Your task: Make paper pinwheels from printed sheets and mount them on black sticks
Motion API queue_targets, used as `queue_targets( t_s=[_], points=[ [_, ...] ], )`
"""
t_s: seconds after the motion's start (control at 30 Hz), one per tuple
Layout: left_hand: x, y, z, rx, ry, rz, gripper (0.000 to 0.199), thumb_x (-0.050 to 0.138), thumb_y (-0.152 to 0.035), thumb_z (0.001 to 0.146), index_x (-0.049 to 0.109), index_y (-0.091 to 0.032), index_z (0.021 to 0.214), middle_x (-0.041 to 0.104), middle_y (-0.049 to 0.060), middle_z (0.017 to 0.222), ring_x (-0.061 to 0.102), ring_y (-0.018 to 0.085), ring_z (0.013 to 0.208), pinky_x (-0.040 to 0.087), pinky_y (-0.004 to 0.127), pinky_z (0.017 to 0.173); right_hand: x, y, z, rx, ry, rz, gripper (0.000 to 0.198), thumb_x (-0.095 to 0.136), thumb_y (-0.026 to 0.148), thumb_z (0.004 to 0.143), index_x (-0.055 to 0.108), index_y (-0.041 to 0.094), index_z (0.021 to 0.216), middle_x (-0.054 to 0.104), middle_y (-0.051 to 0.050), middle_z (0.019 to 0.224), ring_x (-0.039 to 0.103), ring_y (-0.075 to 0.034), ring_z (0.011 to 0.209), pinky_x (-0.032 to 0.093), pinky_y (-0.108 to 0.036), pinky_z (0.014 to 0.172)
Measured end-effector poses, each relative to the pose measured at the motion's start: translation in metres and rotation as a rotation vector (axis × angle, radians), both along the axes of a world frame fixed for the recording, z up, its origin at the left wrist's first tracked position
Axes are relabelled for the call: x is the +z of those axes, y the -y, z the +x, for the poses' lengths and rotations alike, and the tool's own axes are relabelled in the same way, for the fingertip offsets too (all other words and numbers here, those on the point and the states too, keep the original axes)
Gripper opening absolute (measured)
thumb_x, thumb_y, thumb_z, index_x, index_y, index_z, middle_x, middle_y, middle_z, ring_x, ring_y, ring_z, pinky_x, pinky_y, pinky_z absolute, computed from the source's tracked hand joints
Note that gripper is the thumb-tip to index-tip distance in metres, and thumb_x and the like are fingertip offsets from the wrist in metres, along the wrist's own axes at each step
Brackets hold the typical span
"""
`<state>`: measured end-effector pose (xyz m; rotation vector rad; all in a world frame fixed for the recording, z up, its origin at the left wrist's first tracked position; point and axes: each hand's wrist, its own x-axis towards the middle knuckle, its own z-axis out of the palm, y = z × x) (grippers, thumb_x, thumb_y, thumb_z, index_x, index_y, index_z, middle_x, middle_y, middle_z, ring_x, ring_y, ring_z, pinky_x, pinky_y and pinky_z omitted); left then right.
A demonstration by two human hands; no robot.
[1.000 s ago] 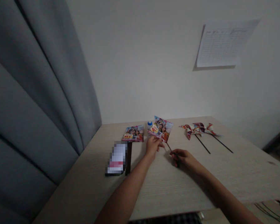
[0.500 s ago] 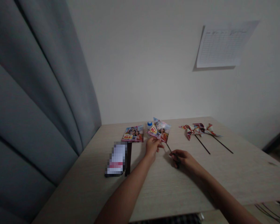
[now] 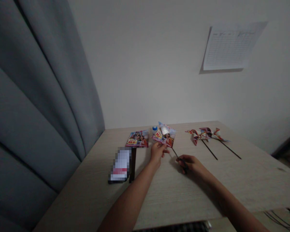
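Observation:
My left hand (image 3: 159, 152) pinches the lower edge of a printed paper piece (image 3: 168, 139), holding it up off the table. A slit seems to run into the paper, and one corner flap stands up at its top left. In my right hand (image 3: 187, 163) is a pair of scissors (image 3: 176, 154), dark-handled, with the fingers closed round the handles. The blades point up and left to the paper's lower right corner. Whether the blades are closed on the paper is too small to tell. Behind the paper stands a blue-capped bottle (image 3: 155, 129), partly hidden.
Left of my hands lie a printed paper stack (image 3: 137, 139), a blurred-out phone (image 3: 120, 166) and dark strips or sticks (image 3: 132, 164). Two paper pinwheels (image 3: 199, 135) on dark sticks rest at the right of the wooden table (image 3: 164, 196). A grey curtain (image 3: 50, 96) hangs at left.
Both hands stay nearly in place. The paper has tilted slightly, and its upper left flap now catches the light. The scissor handles have turned a little in my right hand.

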<state>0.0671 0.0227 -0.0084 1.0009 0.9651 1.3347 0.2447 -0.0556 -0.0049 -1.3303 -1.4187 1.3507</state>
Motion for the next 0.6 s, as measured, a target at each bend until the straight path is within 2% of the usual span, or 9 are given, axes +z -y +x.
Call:
queue_targets(
  t_s=[0.33,0.6],
  points=[
    [0.0005,-0.0004,-0.0002,-0.006,-0.002,-0.006,0.031,0.075,-0.035,0.066,0.061,-0.014,0.084,0.071,0.007,0.085,0.064,0.010,0.046,0.021,0.017,0.033,-0.0009,-0.0029,0.0029,0.068,-0.023,0.010,0.041,0.067,0.049,0.073,0.064,0.014,0.092,0.059,-0.001,0.063,0.052,-0.013,0.052,0.038,-0.028,0.051],
    [0.0012,-0.0009,-0.0003,-0.004,-0.006,-0.012,0.032,0.076,-0.036,0.065,0.061,-0.014,0.083,0.071,0.006,0.082,0.063,0.010,0.045,0.021,0.017,0.033,-0.0019,-0.0028,0.0018,0.048,-0.052,-0.008,0.038,0.068,0.046,0.072,0.064,0.014,0.091,0.058,0.000,0.062,0.051,-0.013,0.051,0.036,-0.027,0.050]
  ],
)
